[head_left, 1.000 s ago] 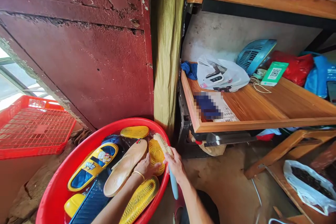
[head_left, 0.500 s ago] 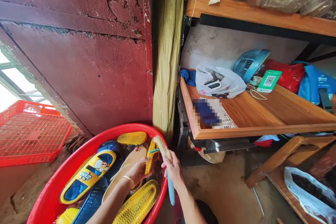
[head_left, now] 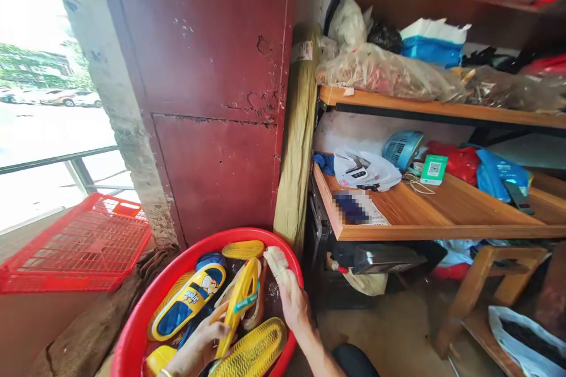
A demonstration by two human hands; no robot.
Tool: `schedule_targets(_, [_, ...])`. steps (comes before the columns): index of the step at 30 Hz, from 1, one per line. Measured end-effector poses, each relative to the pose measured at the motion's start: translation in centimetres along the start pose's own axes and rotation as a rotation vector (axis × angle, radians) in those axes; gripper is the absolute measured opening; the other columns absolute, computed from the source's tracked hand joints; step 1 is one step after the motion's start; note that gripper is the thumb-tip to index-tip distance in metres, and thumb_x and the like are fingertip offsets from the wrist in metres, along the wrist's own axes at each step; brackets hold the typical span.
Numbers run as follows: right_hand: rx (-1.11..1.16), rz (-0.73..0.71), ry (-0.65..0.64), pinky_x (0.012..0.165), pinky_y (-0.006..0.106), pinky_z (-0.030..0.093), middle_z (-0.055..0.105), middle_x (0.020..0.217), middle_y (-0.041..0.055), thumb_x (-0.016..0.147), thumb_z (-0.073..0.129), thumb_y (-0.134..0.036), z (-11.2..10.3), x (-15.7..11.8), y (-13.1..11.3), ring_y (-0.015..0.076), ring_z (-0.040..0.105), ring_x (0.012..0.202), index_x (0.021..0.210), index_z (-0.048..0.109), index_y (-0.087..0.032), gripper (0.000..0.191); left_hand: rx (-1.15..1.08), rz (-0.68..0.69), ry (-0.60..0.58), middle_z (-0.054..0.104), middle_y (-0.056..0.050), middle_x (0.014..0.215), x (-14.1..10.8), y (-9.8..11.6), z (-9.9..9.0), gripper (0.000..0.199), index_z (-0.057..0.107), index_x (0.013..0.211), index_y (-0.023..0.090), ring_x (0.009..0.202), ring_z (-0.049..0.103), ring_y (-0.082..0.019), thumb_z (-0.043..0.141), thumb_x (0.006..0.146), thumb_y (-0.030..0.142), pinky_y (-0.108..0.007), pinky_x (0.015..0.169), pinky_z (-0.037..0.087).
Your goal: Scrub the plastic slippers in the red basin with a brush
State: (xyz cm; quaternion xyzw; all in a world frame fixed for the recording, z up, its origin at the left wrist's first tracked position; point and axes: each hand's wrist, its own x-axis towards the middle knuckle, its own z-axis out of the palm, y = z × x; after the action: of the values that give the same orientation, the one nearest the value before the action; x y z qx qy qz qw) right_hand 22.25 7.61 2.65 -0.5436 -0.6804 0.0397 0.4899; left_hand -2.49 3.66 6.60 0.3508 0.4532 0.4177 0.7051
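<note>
Your left hand (head_left: 201, 339) fingers grip a yellow slipper (head_left: 241, 300) on edge over the red basin (head_left: 132, 330), your right hand (head_left: 294, 306) is closed around the brush (head_left: 276, 262) just beside it; scrubbing looks barely begun, other slippers waiting.

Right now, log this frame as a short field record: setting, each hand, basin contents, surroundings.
setting: red basin on the floor beside a dark red wall
left hand: holds a yellow sandal tilted on edge
right hand: grips a scrub brush, bristles at the sandal
basin contents: blue-and-yellow slipper, more yellow soles
surroundings: red crate left, wooden shelves right
</note>
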Motion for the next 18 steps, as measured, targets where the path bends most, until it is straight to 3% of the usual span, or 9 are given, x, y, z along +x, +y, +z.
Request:
schedule_targets(2, [-0.027,-0.011,0.011,0.088,0.035,0.063,0.074,0.124,0.0145,0.106,0.033,-0.042,-0.6,-1.4,-0.4,0.0281,0.074,0.108,0.147,0.055,-0.019,0.052,0.159,0.166,0.066,0.074,-0.008,0.124,-0.9,-0.6,0.1,0.089,0.052,0.147,0.028,0.114,0.067,-0.035,0.075,0.060,0.031,-0.048,0.099,0.054])
schedule_targets(4, [-0.038,-0.106,-0.088,0.091,0.033,0.061,0.071,0.131,0.0130,0.105,0.038,-0.038,-1.3,-3.4,-1.5,0.0269,0.072,0.113,0.151,0.052,-0.021,0.051,0.311,0.349,0.163,0.068,-0.009,0.135,-1.6,-1.4,-0.1,0.091,0.050,0.148,0.024,0.129,0.059,-0.037,0.071,0.060,0.030,-0.049,0.113,0.044])
schedule_targets(6, [-0.076,-0.227,-0.254,0.087,0.031,0.062,0.074,0.126,0.0107,0.102,0.044,-0.033,-2.1,-5.1,-3.0,0.0254,0.076,0.103,0.152,0.050,-0.024,0.052,0.449,0.519,0.213,0.062,-0.012,0.142,-2.1,-2.4,-0.5,0.091,0.048,0.150,0.021,0.139,0.049,-0.037,0.068,0.062,0.031,-0.050,0.121,0.034])
schedule_targets(8, [-0.168,-0.226,-0.317,0.082,0.030,0.062,0.078,0.115,0.0092,0.100,0.044,-0.028,-3.0,-5.6,-4.0,0.0234,0.078,0.090,0.152,0.051,-0.026,0.052,0.575,0.643,0.214,0.059,-0.013,0.144,-2.8,-3.6,-1.1,0.089,0.045,0.151,0.019,0.144,0.044,-0.036,0.066,0.065,0.031,-0.053,0.124,0.029])
schedule_targets(11, [-0.272,-0.088,-0.232,0.084,0.030,0.061,0.078,0.114,0.0124,0.101,0.036,-0.022,-4.3,-4.8,-4.5,0.0236,0.078,0.094,0.153,0.050,-0.021,0.053,0.733,0.721,0.206,0.055,-0.017,0.145,-3.9,-5.1,-2.1,0.088,0.042,0.153,0.017,0.140,0.047,-0.037,0.063,0.067,0.026,-0.058,0.122,0.029])
schedule_targets(14, [-0.256,-0.121,-0.218,0.088,0.031,0.060,0.074,0.125,0.0139,0.101,0.040,-0.026,-4.5,-4.4,-4.3,0.0244,0.075,0.104,0.152,0.049,-0.020,0.052,0.809,0.750,0.243,0.056,-0.017,0.142,-4.8,-5.7,-2.3,0.091,0.042,0.152,0.016,0.136,0.050,-0.037,0.061,0.064,0.019,-0.060,0.121,0.031])
schedule_targets(16, [-0.229,-0.175,-0.255,0.084,0.030,0.061,0.075,0.123,0.0121,0.099,0.045,-0.028,-4.2,-4.8,-4.2,0.0242,0.076,0.099,0.150,0.052,-0.022,0.052,0.784,0.760,0.253,0.057,-0.016,0.141,-5.2,-5.6,-1.7,0.090,0.044,0.151,0.017,0.137,0.050,-0.037,0.062,0.063,0.018,-0.060,0.121,0.029])
schedule_targets(18, [-0.210,-0.140,-0.264,0.076,0.029,0.061,0.079,0.108,0.0111,0.098,0.045,-0.027,-4.1,-5.1,-3.8,0.0238,0.078,0.087,0.147,0.055,-0.021,0.050,0.692,0.737,0.236,0.057,-0.016,0.142,-5.6,-4.9,-0.8,0.088,0.049,0.147,0.018,0.140,0.047,-0.038,0.066,0.061,0.018,-0.058,0.123,0.025])
